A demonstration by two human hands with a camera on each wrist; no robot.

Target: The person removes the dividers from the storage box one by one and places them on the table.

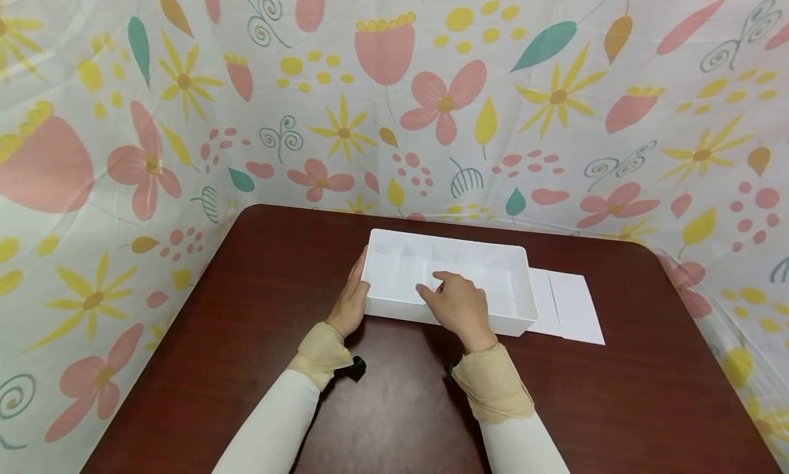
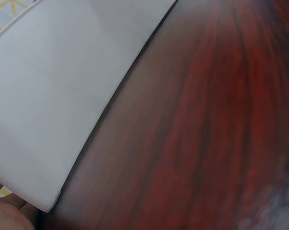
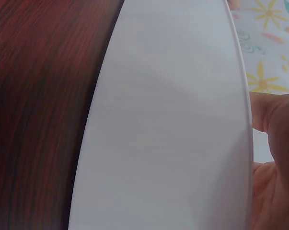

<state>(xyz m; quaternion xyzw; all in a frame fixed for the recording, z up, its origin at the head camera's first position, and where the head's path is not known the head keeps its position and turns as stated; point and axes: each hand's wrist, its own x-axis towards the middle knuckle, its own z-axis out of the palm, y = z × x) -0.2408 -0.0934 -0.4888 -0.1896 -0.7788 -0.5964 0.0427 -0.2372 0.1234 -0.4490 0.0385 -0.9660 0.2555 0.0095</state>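
A long white open-topped box (image 1: pixel 401 309) sits on the table, with thin white dividers (image 1: pixel 428 262) inside its left half. Flat against the box's left end lies my left hand (image 1: pixel 353 299), fingers extended along the wall and thumb near the front corner. My right hand (image 1: pixel 461 304) reaches over the front wall into the box. Its thumb and index finger stand apart near the middle divider; whether they touch it I cannot tell. In the right wrist view, the front wall (image 3: pixel 158 115) hides part of that hand. The left wrist view shows the box's outer wall (image 2: pixel 53 96).
Two flat white panels (image 1: pixel 576 306) lie on the dark red-brown table (image 1: pixel 653 392), just right of the box. A flower-printed curtain (image 1: pixel 382 118) hangs behind and beside the table. Small black devices (image 1: pixel 356 369) are at the wrists, under beige wraps.
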